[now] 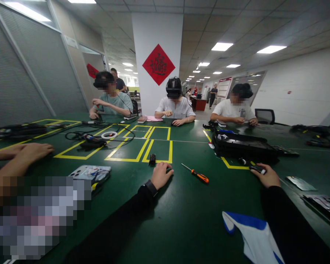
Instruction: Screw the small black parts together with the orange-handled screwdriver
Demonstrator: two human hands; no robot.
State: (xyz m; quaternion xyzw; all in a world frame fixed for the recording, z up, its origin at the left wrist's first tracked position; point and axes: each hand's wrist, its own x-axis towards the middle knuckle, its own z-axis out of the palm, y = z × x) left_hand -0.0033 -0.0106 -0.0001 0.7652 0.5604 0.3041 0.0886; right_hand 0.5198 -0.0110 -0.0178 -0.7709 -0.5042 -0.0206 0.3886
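My left hand [161,176], with a dark watch on its wrist, rests on the green table. Its fingers are loosely bent with the thumb apart, and I see nothing in them. Just beyond it stands a small dark cylinder [152,159]. Between my hands lies a screwdriver [200,176] with an orange and black handle, its shaft pointing up and left. Over at the right, my right hand [268,177] is closed on a small black cylindrical part [257,169] with a whitish end. Another small black part [243,161] lies beside a yellow tape corner.
A long black plastic housing [242,143] sits at the back right. Near my right forearm lies a white and blue cloth [254,229]. Cables [93,137] and a white ring [109,135] lie at left. A co-worker's hands [34,152] rest at far left; several people sit opposite.
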